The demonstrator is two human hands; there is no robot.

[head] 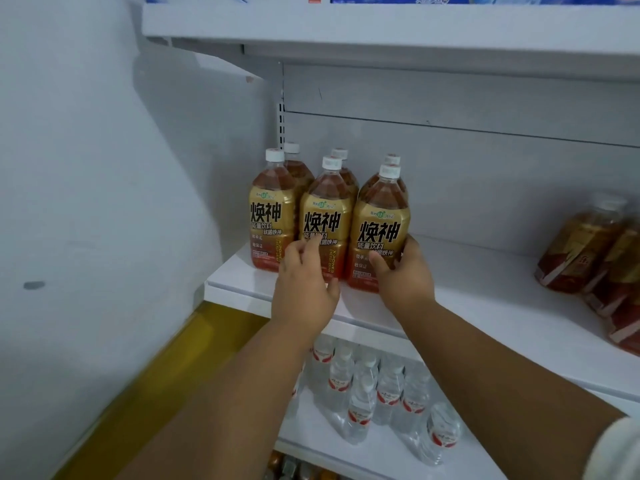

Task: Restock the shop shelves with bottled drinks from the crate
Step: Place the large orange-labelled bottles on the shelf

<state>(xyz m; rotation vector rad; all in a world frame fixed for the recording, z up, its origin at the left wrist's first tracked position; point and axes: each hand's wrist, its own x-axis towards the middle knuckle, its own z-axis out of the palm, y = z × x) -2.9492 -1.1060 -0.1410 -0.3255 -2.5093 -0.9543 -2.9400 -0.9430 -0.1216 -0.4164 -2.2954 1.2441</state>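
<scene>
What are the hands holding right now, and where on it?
The right hand grips the front right bottle low on its label. The left hand only touches the middle front bottle with its fingertips.

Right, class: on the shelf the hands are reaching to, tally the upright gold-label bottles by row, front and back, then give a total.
front-row gold-label bottles: 3
back-row gold-label bottles: 3
Total: 6
Not counted: the blurred bottles lying at the right, too unclear to number.
</scene>
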